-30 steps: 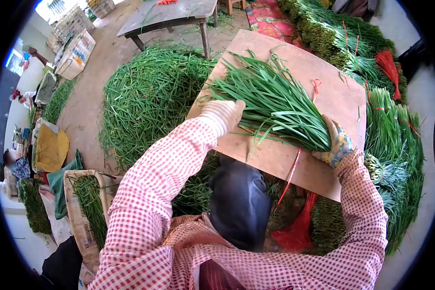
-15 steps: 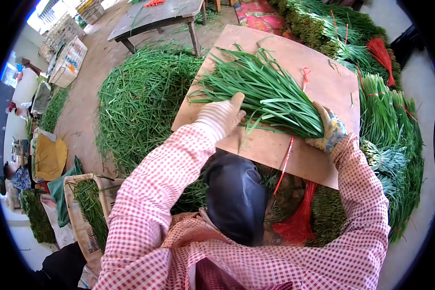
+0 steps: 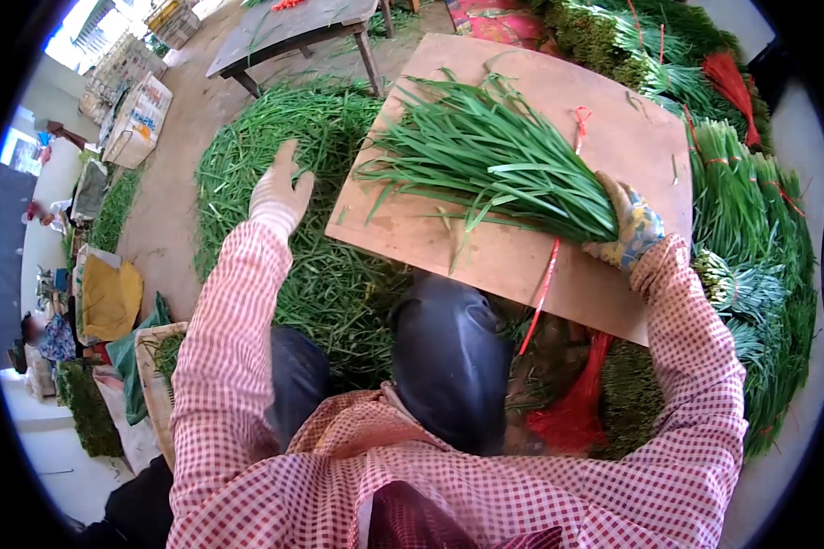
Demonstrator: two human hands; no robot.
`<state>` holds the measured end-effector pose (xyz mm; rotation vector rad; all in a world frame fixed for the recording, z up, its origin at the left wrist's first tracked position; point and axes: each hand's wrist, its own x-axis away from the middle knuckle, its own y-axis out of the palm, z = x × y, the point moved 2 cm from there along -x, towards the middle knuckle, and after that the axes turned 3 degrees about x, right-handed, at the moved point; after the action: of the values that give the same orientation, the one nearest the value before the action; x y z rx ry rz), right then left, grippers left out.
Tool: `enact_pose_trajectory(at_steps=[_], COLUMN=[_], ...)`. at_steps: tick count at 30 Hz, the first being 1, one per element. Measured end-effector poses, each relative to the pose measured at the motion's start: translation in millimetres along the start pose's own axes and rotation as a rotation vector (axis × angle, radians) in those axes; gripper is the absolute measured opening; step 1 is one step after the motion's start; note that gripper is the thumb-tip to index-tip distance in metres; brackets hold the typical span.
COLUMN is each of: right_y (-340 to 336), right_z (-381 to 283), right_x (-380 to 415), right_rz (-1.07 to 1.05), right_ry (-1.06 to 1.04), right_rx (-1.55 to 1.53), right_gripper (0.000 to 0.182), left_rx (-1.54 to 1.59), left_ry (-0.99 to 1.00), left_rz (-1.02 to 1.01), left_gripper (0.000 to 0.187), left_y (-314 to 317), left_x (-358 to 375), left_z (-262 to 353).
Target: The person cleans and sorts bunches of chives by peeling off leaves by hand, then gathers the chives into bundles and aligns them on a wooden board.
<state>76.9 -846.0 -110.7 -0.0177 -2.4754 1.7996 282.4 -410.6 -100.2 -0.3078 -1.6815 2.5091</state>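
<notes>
A loose bunch of garlic chives (image 3: 504,156) lies across a wooden board (image 3: 384,229), leaf tips toward the left. My right hand (image 3: 630,224), in a patterned glove, is wrapped round the stem end at the right. A red tie (image 3: 541,293) passes beneath the bunch, one end hanging off the board's near edge and a knotted end showing beyond it. My left hand (image 3: 284,190), in a pale striped glove, holds nothing; its thumb and fingers are apart. It hovers over a big heap of loose green leaves (image 3: 247,151), left of the board.
Tied chive bundles (image 3: 728,183) are stacked along the right. Bundles of red ties (image 3: 572,403) hang below the board and lie at the upper right. A low table (image 3: 293,32) stands at the back, and a plastic crate (image 3: 151,366) sits at the left.
My left hand has left the bunch's near side and moved left, out over the leaf heap, opening its fingers. My right hand stays at the stem end.
</notes>
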Motion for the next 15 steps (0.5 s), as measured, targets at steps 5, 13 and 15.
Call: enact_pose_trajectory(at_steps=[5, 13, 15], right_y=[2, -2, -1], right_z=[3, -4, -1], right_x=[1, 1, 1], right_rz=[0.034, -0.012, 0.012], right_ry=[-0.021, 0.023, -0.011], right_rx=[-0.006, 0.000, -0.011], right_gripper=[0.097, 0.097, 0.097], left_rx=[-0.146, -0.425, 0.212], left_ry=[0.424, 0.428, -0.154], left_rz=[-0.415, -0.715, -0.663], left_gripper=[0.029, 0.030, 0.033], left_y=[35, 86, 23], left_x=[60, 18, 7], left_z=[86, 118, 93])
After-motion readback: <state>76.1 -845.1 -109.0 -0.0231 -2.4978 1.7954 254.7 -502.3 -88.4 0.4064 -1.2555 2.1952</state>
